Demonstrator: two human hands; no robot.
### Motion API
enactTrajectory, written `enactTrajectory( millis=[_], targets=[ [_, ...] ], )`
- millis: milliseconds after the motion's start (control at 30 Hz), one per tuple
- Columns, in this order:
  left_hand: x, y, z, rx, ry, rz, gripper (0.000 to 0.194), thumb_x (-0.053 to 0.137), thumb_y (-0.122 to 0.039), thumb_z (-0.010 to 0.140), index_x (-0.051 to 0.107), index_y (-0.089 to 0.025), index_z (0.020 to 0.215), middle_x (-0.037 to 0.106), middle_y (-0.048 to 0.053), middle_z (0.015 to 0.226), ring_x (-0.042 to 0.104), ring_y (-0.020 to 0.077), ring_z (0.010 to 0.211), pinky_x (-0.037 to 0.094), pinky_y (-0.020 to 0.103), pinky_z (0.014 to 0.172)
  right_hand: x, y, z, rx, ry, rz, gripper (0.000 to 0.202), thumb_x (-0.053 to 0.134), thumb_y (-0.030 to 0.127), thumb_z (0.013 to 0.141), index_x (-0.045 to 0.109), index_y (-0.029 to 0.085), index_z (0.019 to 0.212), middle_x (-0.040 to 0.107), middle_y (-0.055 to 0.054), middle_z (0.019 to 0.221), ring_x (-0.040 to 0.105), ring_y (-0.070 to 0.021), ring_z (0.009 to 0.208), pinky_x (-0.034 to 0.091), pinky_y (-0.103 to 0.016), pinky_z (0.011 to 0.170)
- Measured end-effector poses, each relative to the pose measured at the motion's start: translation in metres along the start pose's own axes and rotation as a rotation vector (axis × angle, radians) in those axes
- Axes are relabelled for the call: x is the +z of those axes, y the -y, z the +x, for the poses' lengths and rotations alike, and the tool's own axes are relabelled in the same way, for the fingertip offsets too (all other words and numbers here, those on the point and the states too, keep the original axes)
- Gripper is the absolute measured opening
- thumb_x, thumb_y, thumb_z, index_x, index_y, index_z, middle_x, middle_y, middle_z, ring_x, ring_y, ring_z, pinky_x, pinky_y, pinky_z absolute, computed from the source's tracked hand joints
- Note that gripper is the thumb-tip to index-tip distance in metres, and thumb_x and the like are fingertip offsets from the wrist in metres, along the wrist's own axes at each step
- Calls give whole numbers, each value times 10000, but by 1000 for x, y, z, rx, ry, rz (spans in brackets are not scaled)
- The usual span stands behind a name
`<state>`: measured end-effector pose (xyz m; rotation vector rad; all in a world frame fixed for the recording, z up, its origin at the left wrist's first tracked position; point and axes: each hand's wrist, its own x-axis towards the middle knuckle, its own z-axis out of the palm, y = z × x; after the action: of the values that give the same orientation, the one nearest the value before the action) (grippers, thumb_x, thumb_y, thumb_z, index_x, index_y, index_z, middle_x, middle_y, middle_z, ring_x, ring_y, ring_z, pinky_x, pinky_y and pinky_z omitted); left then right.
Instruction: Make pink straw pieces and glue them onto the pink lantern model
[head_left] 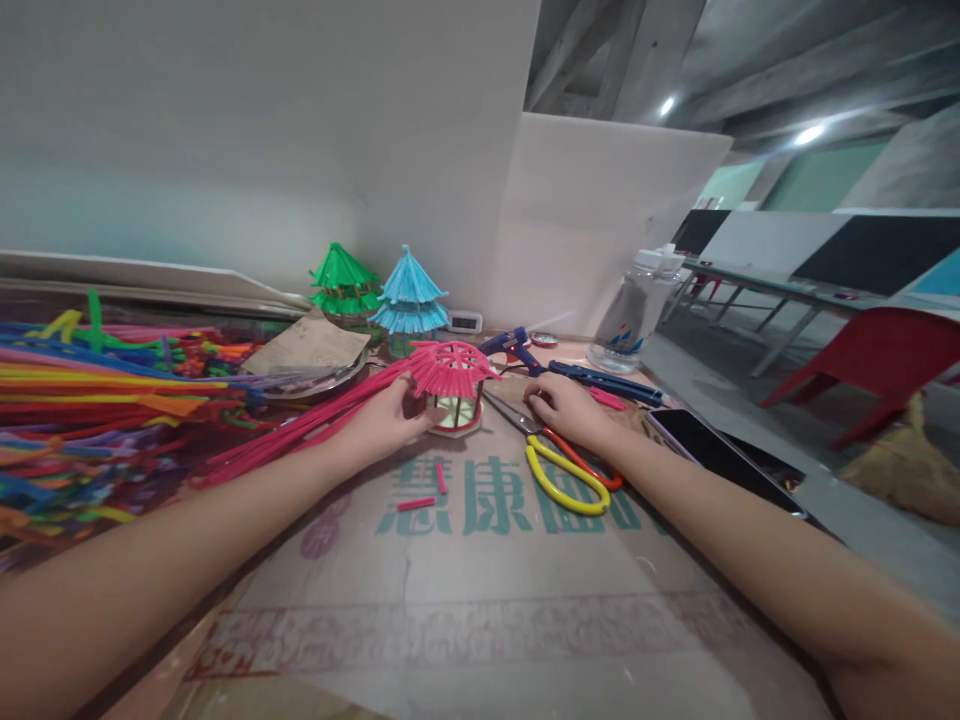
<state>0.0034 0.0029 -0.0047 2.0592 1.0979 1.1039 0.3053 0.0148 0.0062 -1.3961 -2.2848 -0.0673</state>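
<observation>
Pink pavilion [452, 374], ribbed, fringed roof
Slim posts; left hand [391, 417] pinching its side, right hand's [562, 405] fingers curled, can't tell if gripping

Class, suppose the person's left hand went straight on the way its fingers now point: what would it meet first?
The pink model, directly ahead of the left hand. They overlap in this view, so they may already be touching; depth is hard to judge.
</observation>
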Motion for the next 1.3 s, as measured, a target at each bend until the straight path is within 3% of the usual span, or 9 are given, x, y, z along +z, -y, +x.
enactTrajectory(
  millis=[100,267,400,567,733,867,1067,1233,1300],
  targets=[
    [0,-6,1,62,67,45,533,647,-433,782,510,-175,1227,617,105,1243,593,290,1133,456,427,997,-5,1,-1,14,-48,-4,175,480,237,890,644,175,899,669,-76,904,591,-191,833,437,-289,751],
    [-5,-18,1,175,83,84,481,622,-402,799,546,-217,1236,597,71,1295,525,304,1233,410,426,1055,-20,-3,5,88,-153,13,185,495,264,881,648,166,916,686,-87,932,606,-210,866,441,-314,784],
    [-7,-20,-1,190,87,91,448,629,-393,812,568,-216,1219,623,65,1256,566,303,1179,449,402,1007,-21,-11,17,144,-92,149,263,545,247,846,640,167,1077,679,-99,1090,617,-223,968,454,-334,850],
    [-6,-16,0,210,85,51,405,639,-319,815,564,-193,1193,630,83,1222,576,276,1153,451,401,1001,-7,-25,48,278,-69,336,532,629,355,810,538,138,1288,595,-158,1296,599,-269,1095,458,-394,935],
    [-4,-18,3,244,59,57,378,658,-293,802,583,-186,1157,639,95,1192,585,268,1126,436,427,1022,9,-27,78,307,-38,419,371,649,305,803,637,129,1130,700,-130,1120,661,-235,974,513,-315,843],
    [-4,-21,2,235,50,108,374,656,-304,806,585,-184,1153,648,98,1170,597,269,1105,448,428,1013,16,-21,88,358,-50,449,251,723,243,723,684,135,946,746,-92,917,676,-244,873,523,-317,784],
    [-5,-21,1,271,56,124,400,634,-306,829,567,-225,1214,641,70,1200,599,271,1105,461,429,1002,9,-8,81,441,-106,476,159,706,222,718,675,136,847,739,-82,785,683,-241,808,511,-290,714],
    [-5,-19,1,298,6,141,363,620,-269,837,577,-220,1194,639,65,1200,584,264,1130,447,422,1021,-17,15,52,415,-121,592,242,562,334,866,654,148,989,737,-101,987,711,-196,845,517,-251,701],
    [-6,-19,2,328,-15,143,338,617,-260,840,593,-205,1173,636,70,1208,582,255,1133,442,413,1028,-32,28,31,369,-149,657,281,566,378,870,649,148,1009,719,-119,1058,715,-203,854,520,-254,683]
  ],
)
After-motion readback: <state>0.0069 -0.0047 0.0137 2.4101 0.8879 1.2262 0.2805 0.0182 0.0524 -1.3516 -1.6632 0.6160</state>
